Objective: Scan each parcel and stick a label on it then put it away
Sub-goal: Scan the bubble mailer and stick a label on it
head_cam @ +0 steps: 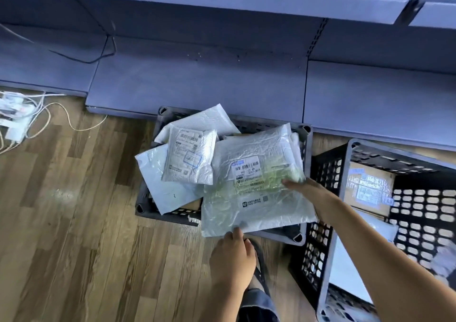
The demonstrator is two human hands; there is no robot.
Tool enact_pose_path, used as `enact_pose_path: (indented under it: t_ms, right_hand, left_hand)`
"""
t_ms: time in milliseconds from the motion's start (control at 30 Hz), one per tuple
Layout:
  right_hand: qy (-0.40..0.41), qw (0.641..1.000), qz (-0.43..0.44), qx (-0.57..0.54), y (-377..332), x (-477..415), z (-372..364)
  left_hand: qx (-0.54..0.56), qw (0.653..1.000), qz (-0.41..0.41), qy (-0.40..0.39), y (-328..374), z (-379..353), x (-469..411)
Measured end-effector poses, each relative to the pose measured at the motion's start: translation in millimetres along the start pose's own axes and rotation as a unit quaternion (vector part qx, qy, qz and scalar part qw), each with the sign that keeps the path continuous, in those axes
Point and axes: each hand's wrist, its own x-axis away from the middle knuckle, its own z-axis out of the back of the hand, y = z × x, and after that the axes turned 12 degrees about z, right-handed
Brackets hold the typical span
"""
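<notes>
left hand (232,255) pinches the near edge of the big white parcel (256,208), right hand (306,188) grips its side. it's lying on the pile in the grey crate (306,134) - guessing plenty's left, with other parcels (190,158) underneath.

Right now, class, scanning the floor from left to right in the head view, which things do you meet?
White power strip → grey crate of parcels → black crate holding a cardboard box.
</notes>
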Motion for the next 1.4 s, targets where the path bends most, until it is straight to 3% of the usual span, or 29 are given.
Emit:
enact_pose_path:
  t_ms: [67,233,400,767,1067,1400]
  right_hand:
    - [-0.033,0.999,0.006,0.007,1.1,-7.9,3.8]
    - [0.076,0.996,0.035,0.019,-4.8,-26.1,-0.2]
    - [0.057,0.996,0.074,-0.004,-15.7,-32.4,-18.1]
    - [0.139,0.984,0.097,-0.046,-25.9,11.0,5.6]
    - [0.156,0.97,0.152,-0.105,-82.8,150.5,45.9]
    - [0.091,0.928,0.328,-0.15,-198.7,295.8,45.2]
  left_hand:
    - [0.0,1.0,-0.002,0.001,-1.8,-3.2,-4.9]
    - [0.003,1.0,0.003,0.007,-4.0,-0.5,-14.6]
    - [-0.001,1.0,0.0,0.015,-3.2,5.7,-23.8]
    - [0.011,1.0,0.02,0.017,-10.3,19.1,-8.8]
    - [0.027,0.996,0.043,0.075,-11.8,144.6,48.1]
    - [0.103,0.971,0.088,0.195,-27.0,286.1,122.3]
